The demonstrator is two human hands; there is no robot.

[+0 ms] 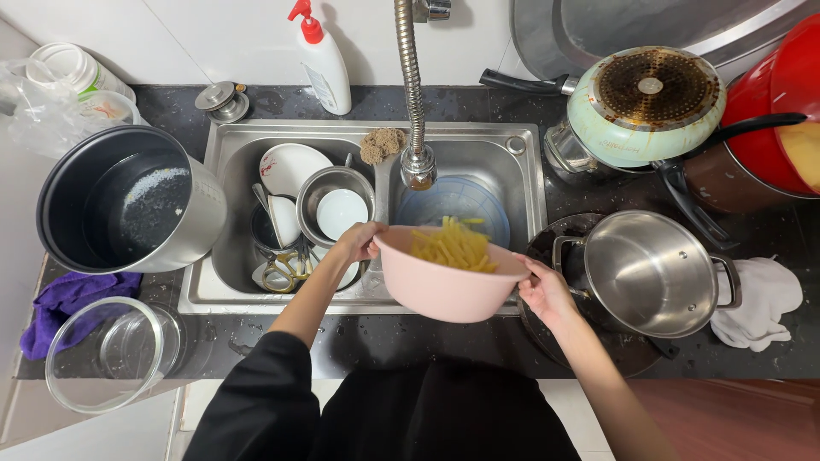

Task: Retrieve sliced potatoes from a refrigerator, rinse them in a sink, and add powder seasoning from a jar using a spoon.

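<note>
Both hands hold a pink bowl (448, 286) over the front edge of the sink (512, 141), just below the tap (417, 162). The left hand (359, 242) grips the bowl's left rim, fingers curled over the edge; the right hand (545, 290) clasps the right rim, thumb on top. The bowl tilts slightly away from the person and carries yellow strips (453, 246) – cut food, piled toward the far side.

The sink has 2 basins. Behind the bowl, in the right basin, sits a clear blue strainer (478, 201). The left basin is full of dishes: a white plate (290, 166), a steel bowl (329, 183) with a small white bowl (342, 213) inside it, and scissors (286, 271) near the front. A brown scrubber (381, 143) rests on the divider beside the tap.

Left of the sink stands a dark cooker pot (128, 205), with a purple cloth (73, 299) and a clear glass container (107, 354) in front of it. A white bottle (326, 64) with a red pump stands at the wall.

Right of the sink, just beside the right hand, a steel pot (649, 273) sits on the counter – a white cloth (760, 303) lies next to it. Farther back, an upturned pan (649, 102) with a scorched base rests near a red vessel (769, 111).
</note>
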